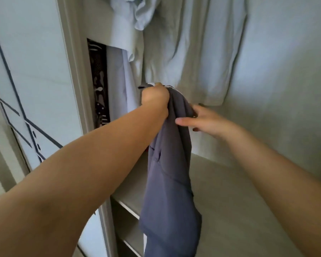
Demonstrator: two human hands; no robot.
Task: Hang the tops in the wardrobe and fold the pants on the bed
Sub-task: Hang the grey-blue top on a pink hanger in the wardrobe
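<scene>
Wardrobe (pixel 230 191): open; pale shelf at 5 o'clock, door (pixel 35 71) at 9 o'clock.
Hung tops (pixel 183 52): pale, at 12 o'clock, probably marking where the next one goes.
Top (pixel 169 182): blue-grey, in the centre, draping to 6 o'clock.
Left hand (pixel 155 98): fist clenched round the top's bunched upper end, held high so the cloth hangs free.
Right hand (pixel 206 120): at 3 o'clock of the fist; thumb on the cloth, likely steadying it. I cannot tell if it pinches.

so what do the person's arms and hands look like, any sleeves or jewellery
The left hand and right hand come off bare forearms: no sleeves, watch, bracelets or rings in view. One dark red painted nail shows on the right hand.
</scene>
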